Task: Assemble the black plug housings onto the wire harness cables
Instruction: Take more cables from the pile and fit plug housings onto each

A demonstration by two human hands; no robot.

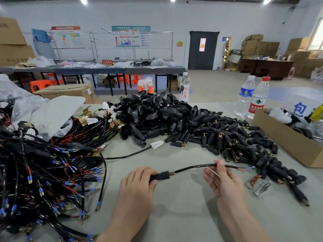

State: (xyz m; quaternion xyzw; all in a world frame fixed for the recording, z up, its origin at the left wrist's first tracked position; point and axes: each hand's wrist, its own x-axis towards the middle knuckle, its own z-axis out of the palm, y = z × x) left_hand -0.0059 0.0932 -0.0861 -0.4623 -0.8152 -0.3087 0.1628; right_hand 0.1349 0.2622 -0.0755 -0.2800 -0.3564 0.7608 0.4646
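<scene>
L hand grips housing; cable runs horiz rt.

The grey worktop carries, at its far right, two upright clear bottles just beside each other: a blue-label bottle with a white cap and a red-cap bottle. A third bottle, printed with red characters, stands at the far edge, centre. An open cardboard box sits at the right edge. A white plastic bag lies at the left. Beyond are a closed carton, orange stools, a long table and a dark door.
</scene>
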